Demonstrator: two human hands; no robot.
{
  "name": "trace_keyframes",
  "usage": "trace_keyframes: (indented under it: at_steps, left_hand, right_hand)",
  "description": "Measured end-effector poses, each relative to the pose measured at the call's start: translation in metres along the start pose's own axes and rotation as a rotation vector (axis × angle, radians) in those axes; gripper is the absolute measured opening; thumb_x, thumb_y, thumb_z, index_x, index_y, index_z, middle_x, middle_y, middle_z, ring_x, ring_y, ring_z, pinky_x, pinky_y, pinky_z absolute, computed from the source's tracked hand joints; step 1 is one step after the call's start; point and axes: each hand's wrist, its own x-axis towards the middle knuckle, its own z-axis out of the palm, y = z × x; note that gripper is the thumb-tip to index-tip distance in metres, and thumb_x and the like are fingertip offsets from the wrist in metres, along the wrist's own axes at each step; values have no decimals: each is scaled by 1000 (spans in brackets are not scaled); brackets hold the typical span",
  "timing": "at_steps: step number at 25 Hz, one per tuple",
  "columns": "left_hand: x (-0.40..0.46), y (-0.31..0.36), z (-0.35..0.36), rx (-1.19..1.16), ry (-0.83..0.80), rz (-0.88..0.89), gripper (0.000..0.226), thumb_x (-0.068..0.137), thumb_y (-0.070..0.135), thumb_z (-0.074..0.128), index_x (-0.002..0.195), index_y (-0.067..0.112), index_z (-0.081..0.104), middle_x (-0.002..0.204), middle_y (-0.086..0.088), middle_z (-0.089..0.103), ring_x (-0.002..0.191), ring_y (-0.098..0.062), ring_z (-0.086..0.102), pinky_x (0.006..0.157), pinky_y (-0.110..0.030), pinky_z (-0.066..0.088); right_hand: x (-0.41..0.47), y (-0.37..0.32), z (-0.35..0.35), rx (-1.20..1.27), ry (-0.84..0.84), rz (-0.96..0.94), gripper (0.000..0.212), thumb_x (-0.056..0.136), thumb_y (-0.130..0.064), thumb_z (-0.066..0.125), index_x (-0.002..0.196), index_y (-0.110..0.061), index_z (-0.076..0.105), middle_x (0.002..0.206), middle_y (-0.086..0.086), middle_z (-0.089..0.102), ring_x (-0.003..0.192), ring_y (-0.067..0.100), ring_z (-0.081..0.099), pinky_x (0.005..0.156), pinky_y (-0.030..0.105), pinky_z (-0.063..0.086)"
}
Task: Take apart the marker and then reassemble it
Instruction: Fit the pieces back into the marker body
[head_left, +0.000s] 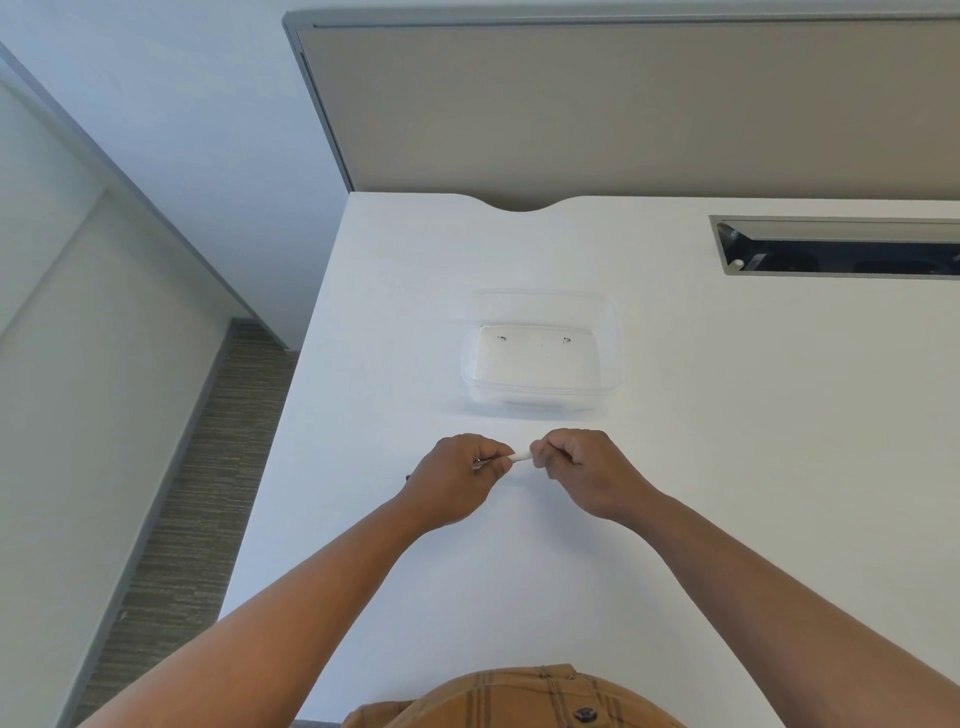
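Observation:
A white marker (521, 457) lies level between my two hands, just above the white desk (727, 467). My left hand (457, 475) grips its left part with curled fingers, and a small dark tip shows past the hand's left side. My right hand (576, 465) pinches the marker's right end between thumb and curled fingers. Only a short white stretch of the barrel shows between the hands; the rest is hidden inside them.
A clear plastic container (540, 353) sits on the desk just beyond my hands, with a few small dark specks inside. A grey cable slot (836, 247) is set into the desk at the back right. The desk's left edge drops to carpeted floor.

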Motion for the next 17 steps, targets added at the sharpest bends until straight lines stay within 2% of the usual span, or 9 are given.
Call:
trace_keyframes:
  at_steps: [2, 3, 4, 6, 8, 11, 14, 17]
  left_hand:
    - [-1, 0, -1, 3, -2, 8, 17, 99, 33, 59, 97, 35, 76, 86, 14, 69, 83, -7, 60, 80, -39, 53]
    - [-1, 0, -1, 1, -2, 6, 17, 99, 33, 59, 95, 35, 75, 82, 15, 68, 78, -5, 58, 78, -39, 53]
    - [-1, 0, -2, -2, -4, -2, 17, 99, 34, 58, 93, 36, 75, 78, 16, 66, 74, -5, 56, 76, -39, 53]
    - [-1, 1, -2, -2, -11, -27, 17, 98, 36, 59, 91, 39, 74, 78, 11, 67, 75, -12, 59, 76, -42, 55]
    - [-1, 3, -2, 2, -13, -28, 17, 98, 36, 59, 92, 39, 74, 82, 8, 68, 80, -18, 61, 77, -45, 55]
    - [0, 4, -2, 21, -23, -8, 17, 98, 34, 58, 94, 37, 74, 80, 15, 66, 77, -11, 59, 78, -43, 55]
    - [2, 2, -4, 14, -28, -14, 17, 98, 34, 59, 92, 35, 75, 70, 17, 63, 66, -5, 52, 74, -41, 54]
    - [4, 3, -5, 8, -42, -23, 17, 98, 36, 59, 94, 36, 75, 80, 9, 70, 72, -12, 58, 77, -43, 55]
  right_hand:
    - [-2, 0, 1, 5, 28, -36, 18, 95, -39, 61, 84, -27, 69, 70, -16, 58, 64, 11, 47, 60, 23, 41]
    - [-2, -1, 1, 2, 52, -67, 8, 94, -33, 66, 87, -29, 68, 72, -19, 59, 65, 7, 49, 61, 18, 41]
    - [-3, -1, 1, -5, 70, -97, 7, 93, -25, 69, 88, -30, 68, 74, -20, 61, 66, 5, 50, 63, 16, 43]
    - [-3, 0, 1, -18, 79, -104, 14, 94, -19, 67, 85, -29, 68, 73, -15, 61, 63, 4, 48, 61, 16, 42]
    - [-2, -1, 1, -21, 54, -59, 19, 98, -23, 61, 80, -25, 67, 68, -9, 57, 58, 5, 43, 57, 19, 38]
    - [-2, -1, 1, 41, 15, 35, 29, 102, -31, 56, 77, -25, 67, 69, -8, 60, 59, 3, 48, 58, 21, 39]
    - [-5, -1, 1, 64, 61, -27, 12, 96, -27, 67, 84, -29, 68, 74, -12, 62, 64, 3, 50, 60, 17, 42]
    - [-6, -1, 1, 37, 97, -67, 14, 94, -17, 68, 85, -28, 68, 76, -7, 65, 62, 3, 49, 61, 14, 42]
